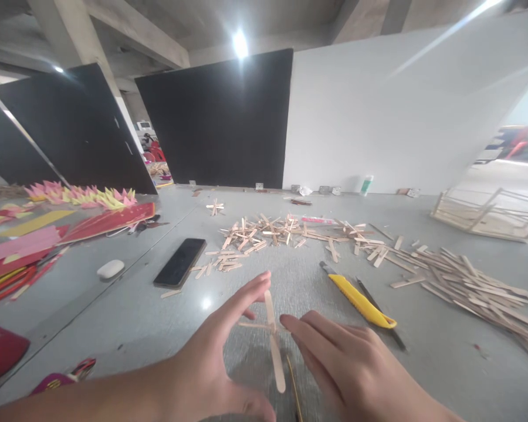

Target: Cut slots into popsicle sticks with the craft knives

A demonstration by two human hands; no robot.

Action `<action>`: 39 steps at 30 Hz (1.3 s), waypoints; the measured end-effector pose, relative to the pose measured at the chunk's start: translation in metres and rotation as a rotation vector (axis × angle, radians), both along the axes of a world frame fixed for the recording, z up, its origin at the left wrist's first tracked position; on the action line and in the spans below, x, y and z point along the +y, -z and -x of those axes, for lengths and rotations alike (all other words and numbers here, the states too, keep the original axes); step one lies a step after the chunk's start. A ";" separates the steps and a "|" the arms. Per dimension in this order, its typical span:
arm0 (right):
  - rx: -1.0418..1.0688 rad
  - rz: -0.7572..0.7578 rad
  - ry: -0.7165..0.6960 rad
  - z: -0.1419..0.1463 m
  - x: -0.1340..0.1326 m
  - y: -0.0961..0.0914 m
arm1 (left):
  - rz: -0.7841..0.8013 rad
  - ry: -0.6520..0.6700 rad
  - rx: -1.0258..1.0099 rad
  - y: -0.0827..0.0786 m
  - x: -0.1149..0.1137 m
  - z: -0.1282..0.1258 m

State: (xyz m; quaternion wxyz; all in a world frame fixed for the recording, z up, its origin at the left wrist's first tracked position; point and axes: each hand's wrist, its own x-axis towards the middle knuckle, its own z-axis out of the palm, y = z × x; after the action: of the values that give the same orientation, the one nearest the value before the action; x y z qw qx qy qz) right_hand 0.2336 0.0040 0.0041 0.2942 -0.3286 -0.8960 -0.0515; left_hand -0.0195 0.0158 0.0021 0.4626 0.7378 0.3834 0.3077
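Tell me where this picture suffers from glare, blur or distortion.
Head view: the ceiling lamp flares white and glints off the table; the wide lens tilts the black panels; the far right edge is smeared; the left hand, right hand and crossed sticks are sharp.

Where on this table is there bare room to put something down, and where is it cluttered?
Bare: the table strip between phone and knife, beyond the left hand and right hand; the near right corner, under the right stick pile; around the white case. Crowded: middle sticks behind the phone, the right pile, coloured paper at left.
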 end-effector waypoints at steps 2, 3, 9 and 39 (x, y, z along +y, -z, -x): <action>-0.007 -0.006 -0.013 0.000 -0.001 -0.002 | 0.014 -0.009 0.006 0.001 -0.001 0.001; -0.017 -0.009 -0.021 0.000 -0.001 -0.003 | 0.033 -0.017 0.008 0.001 -0.002 0.001; -0.059 -0.038 -0.042 0.003 -0.005 -0.007 | -0.027 -0.017 0.020 0.005 -0.006 0.003; 0.023 0.031 0.258 -0.003 0.003 -0.001 | 0.081 -0.296 -0.248 0.000 0.008 -0.006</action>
State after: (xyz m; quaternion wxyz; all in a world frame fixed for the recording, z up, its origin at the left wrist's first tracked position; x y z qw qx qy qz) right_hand 0.2362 0.0074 0.0047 0.2903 -0.4463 -0.8435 -0.0712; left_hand -0.0133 0.0235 0.0018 0.4852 0.6108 0.4397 0.4452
